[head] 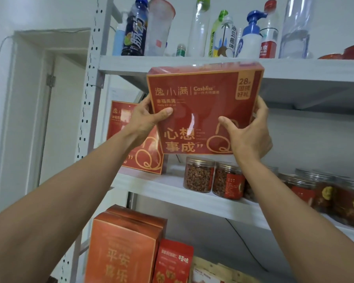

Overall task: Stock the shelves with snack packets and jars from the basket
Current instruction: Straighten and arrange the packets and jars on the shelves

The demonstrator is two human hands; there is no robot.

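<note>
On the middle shelf [168, 188], clear jars [199, 174] held brown snack pieces. The left hand [145, 117] and right hand [247, 131] gripped the red gift box [202, 99] by its sides, thumbs on its front, raised before that shelf and hiding part of a matching box [119, 123]. Above stood bottles [135, 31].

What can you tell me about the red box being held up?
The red box is flat, glossy, seemingly film-wrapped cardboard, printed with gold Chinese characters, "Casbliss" and a gourd outline. It is upright, slightly tilted, facing the camera, before the shelves. The left hand and right hand grip its lower sides, thumbs on its front.
</note>
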